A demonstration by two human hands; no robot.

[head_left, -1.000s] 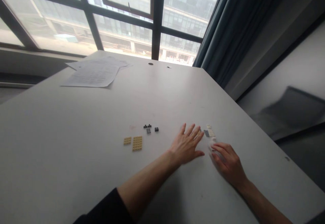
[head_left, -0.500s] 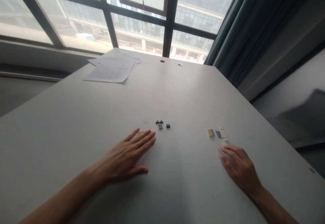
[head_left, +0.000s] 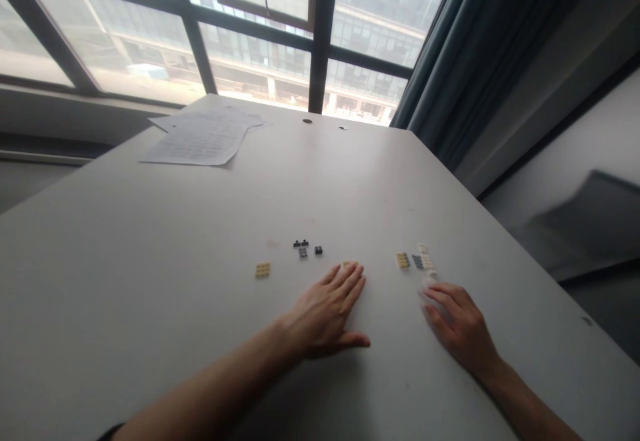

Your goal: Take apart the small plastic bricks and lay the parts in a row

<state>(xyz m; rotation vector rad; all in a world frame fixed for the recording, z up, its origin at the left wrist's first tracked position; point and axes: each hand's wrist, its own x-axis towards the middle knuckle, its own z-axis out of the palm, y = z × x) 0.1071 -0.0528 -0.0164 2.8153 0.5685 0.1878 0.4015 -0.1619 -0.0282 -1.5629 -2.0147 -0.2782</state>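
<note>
My left hand (head_left: 330,307) lies flat, palm down and thumb out to the side. Its fingertips partly cover a tan toy brick (head_left: 351,263). Another tan brick (head_left: 263,269) lies further left, away from the hand. My right hand (head_left: 463,317) rests on the table with fingers bent and thumb apart. Its fingertips reach a whitish piece (head_left: 430,281), blurred and partly hidden. Just beyond are white bricks (head_left: 427,262), a grey-blue brick (head_left: 417,261) and a tan and grey brick group (head_left: 403,260).
Small black pieces (head_left: 301,243), a grey piece (head_left: 303,253) and a black brick (head_left: 319,250) sit mid-table. Printed papers (head_left: 195,142) lie at the far left of the white table (head_left: 200,227). A window stands behind, with a dark curtain (head_left: 450,61) at right.
My left hand has slid right, uncovering the left tan brick; a tan brick now shows under its fingertips. My right hand stays by the white pieces. The view has shifted slightly.
</note>
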